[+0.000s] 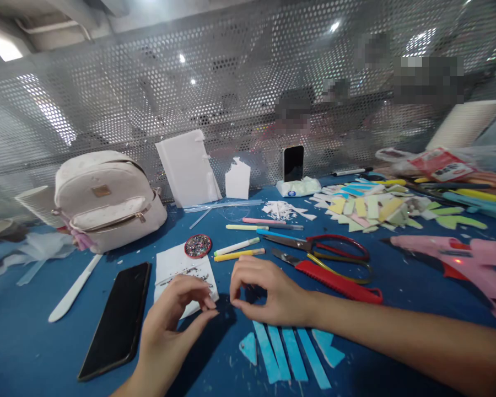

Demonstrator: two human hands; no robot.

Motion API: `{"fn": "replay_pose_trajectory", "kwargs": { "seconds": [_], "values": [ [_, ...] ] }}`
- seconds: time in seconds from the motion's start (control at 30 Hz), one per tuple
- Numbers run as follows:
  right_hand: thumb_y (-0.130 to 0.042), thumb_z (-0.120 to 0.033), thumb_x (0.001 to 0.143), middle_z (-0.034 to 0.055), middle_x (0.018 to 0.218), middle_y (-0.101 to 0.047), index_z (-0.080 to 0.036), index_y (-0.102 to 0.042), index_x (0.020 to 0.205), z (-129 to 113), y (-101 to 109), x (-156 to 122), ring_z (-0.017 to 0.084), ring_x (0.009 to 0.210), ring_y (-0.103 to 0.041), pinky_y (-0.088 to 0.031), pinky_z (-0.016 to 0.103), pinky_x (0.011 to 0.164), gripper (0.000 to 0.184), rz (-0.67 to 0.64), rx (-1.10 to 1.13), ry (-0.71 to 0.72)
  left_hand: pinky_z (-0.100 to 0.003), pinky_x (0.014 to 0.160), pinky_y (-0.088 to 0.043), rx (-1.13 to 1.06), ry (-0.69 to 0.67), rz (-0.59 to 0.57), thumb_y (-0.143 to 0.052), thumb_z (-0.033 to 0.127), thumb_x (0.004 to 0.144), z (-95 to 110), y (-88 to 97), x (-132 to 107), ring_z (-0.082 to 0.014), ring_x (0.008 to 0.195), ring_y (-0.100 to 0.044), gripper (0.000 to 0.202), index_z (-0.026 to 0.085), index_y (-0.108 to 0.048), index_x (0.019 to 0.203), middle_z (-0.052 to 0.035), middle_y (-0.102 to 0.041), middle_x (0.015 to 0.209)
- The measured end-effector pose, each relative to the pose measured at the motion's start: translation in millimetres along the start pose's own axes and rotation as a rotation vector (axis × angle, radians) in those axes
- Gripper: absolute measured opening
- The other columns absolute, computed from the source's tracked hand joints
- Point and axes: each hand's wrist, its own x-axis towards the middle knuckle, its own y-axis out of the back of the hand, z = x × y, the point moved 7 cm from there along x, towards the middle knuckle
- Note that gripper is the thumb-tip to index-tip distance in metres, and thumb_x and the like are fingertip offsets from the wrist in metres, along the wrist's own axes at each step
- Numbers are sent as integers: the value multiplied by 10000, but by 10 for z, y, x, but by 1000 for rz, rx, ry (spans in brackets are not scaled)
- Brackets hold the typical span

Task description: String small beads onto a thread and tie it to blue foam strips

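Pinched, or nearly so, at left hand (176,317) and right hand (273,295), by front right corner of white paper (169,258); cannot tell on what. Judge blue strips (294,354) light, bendable; grasp by edges.

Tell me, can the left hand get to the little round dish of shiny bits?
Probably yes. The left hand is close, and only the flat white paper with loose specks seems to lie between it and the round dish; nothing tall blocks the way.
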Motion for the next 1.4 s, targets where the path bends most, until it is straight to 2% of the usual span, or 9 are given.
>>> {"fn": "replay_pose_trajectory", "kwargs": {
  "seconds": [1.07, 1.4],
  "values": [
    [-582, -142, 849, 19, 757, -631, -182, -594, 792, 9, 2, -4, 154, 725, -526, -433, 297, 690, 71, 5, 38, 3, -221, 686, -561, -3, -38, -48, -651, -21, 823, -17, -2, -5, -129, 759, -626, 379, 242, -618, 1094, -10, -599, 894],
    [-584, -128, 841, 15, 751, -627, -175, -596, 787, -1, 5, -7, 147, 722, -523, -429, 292, 688, 73, 15, 39, 6, -235, 687, -560, -19, -9, -50, -656, -17, 820, -27, -9, -17, -137, 761, -630, 368, 243, -629, 1080, -14, -595, 896]
  ]
}}
